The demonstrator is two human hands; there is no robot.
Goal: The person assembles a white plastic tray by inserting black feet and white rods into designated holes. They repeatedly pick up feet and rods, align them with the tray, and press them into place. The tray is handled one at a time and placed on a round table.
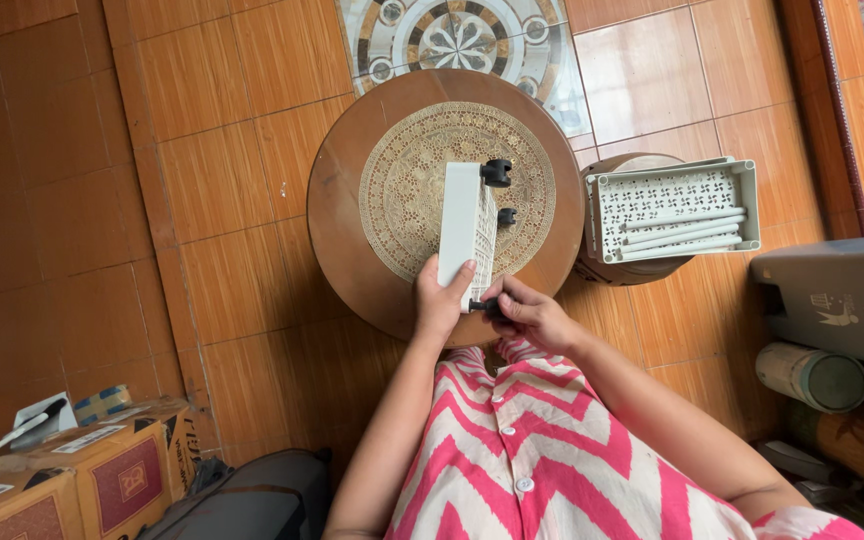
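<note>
A white plastic basket tray [467, 225] stands on its edge on a round wooden table [342, 210] with a patterned gold mat. Small black caster wheels [497, 173] stick out of its right side at the far end and the middle. My left hand [440, 298] grips the near end of the tray. My right hand [532, 312] pinches a black caster wheel [492, 306] at the tray's near right corner.
A second white perforated tray [674, 208] holding several white tubes rests on a smaller round stool to the right. A grey bin [832, 295] and a roll stand at the far right. Cardboard boxes [72, 475] and tape sit at the lower left. The floor is orange tile.
</note>
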